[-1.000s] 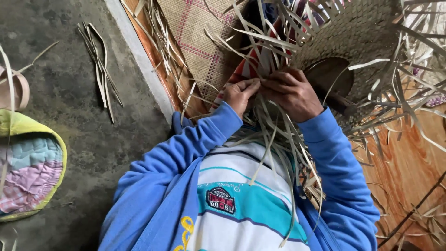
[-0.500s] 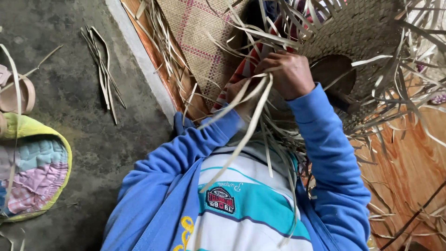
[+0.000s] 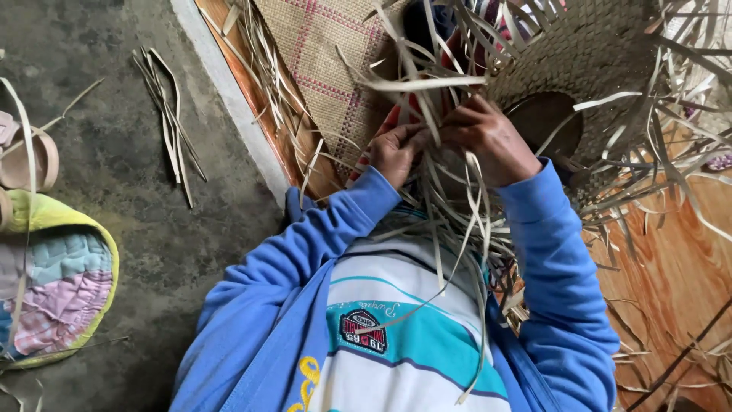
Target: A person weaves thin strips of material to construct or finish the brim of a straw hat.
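Both hands meet in a tangle of pale straw strips [image 3: 450, 191] hanging over my lap. My left hand [image 3: 396, 149] pinches several strips, fingers curled round them. My right hand [image 3: 492, 137] is closed on the strips beside it, at the edge of a half-woven straw hat [image 3: 587, 53] with a dark round opening. Loose strip ends stick out all around the hat. My arms are in blue sleeves, over a white and teal striped shirt.
A woven mat [image 3: 320, 69] with pink lines lies ahead on an orange wooden floor [image 3: 671, 259]. Loose strips [image 3: 168, 114] lie on the grey concrete at left. A quilted cushion [image 3: 53, 282] with a yellow border and a sandal [image 3: 27, 156] sit at far left.
My left hand, lowered half a second ago, has come back up beside the right hand. A long strip that it pulled down toward my chest now hangs loose.
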